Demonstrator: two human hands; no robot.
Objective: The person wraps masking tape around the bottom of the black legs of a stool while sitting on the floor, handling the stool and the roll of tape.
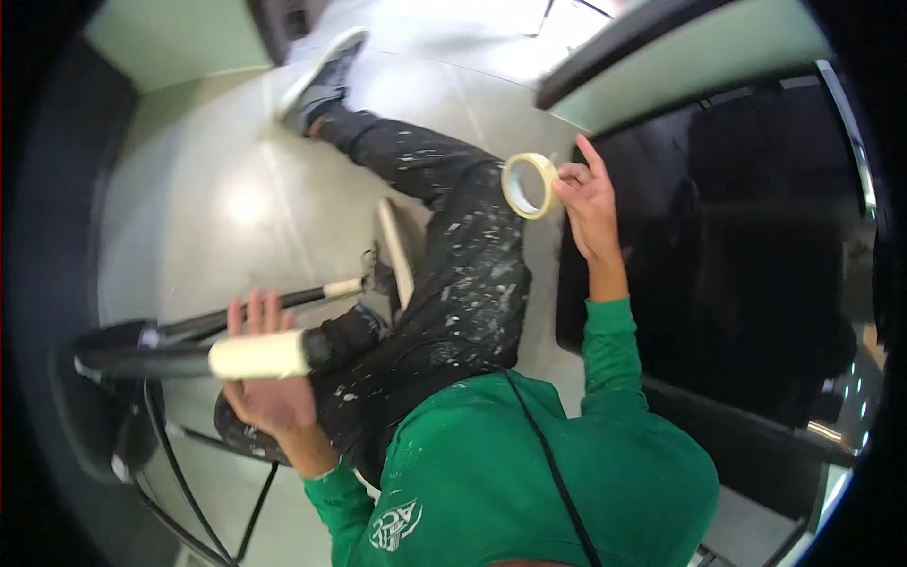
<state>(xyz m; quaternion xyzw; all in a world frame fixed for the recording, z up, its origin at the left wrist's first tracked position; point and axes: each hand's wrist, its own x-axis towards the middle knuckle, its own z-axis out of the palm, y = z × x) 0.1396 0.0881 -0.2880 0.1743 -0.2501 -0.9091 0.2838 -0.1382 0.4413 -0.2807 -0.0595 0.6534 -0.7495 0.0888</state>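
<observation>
My right hand pinches a roll of pale yellow masking tape by its edge, between thumb and fingers, with the index finger stretched out. At the left, my left hand is open, palm up and fingers spread, behind a black tube. Pale tape wraps the tube's end and hides the middle of the palm. Whether palm and tube touch, I cannot tell. A second black tube ends in a pale tape wrap beyond my left fingers. Both tubes belong to a black-framed chair or stool.
My legs in paint-spattered black trousers are spread on the pale tiled floor, one stretched forward and one folded. A large glossy black panel stands close on the right. A dark wall or panel borders the left side.
</observation>
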